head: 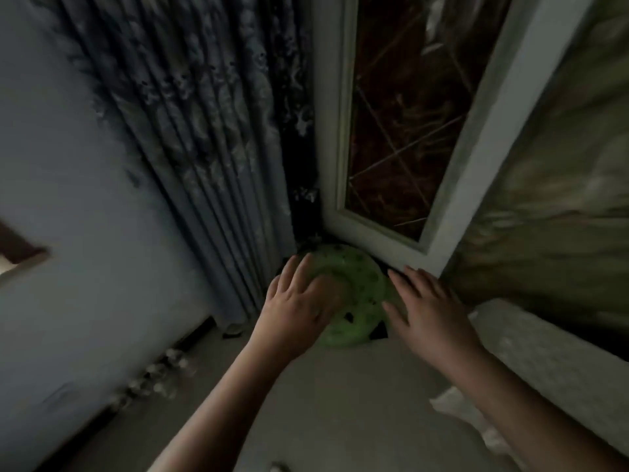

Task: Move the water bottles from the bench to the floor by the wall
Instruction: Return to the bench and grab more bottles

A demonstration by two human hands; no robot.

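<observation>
The frame is dim and blurred. A row of several clear water bottles (153,379) stands on the floor along the foot of the pale wall (68,233) at the lower left. My left hand (299,301) lies with fairly straight fingers on a round green plastic thing with holes (357,287) in the corner. My right hand (429,308) is spread flat at that thing's right edge, fingers straight. Neither hand holds a bottle. A pale flat surface (340,403) runs under my forearms; I cannot tell whether it is the bench.
A dark patterned curtain (204,131) hangs down to the floor left of the corner. A white-framed window (391,131) stands open behind the green thing. A pale cloth-covered edge (544,352) lies on the right.
</observation>
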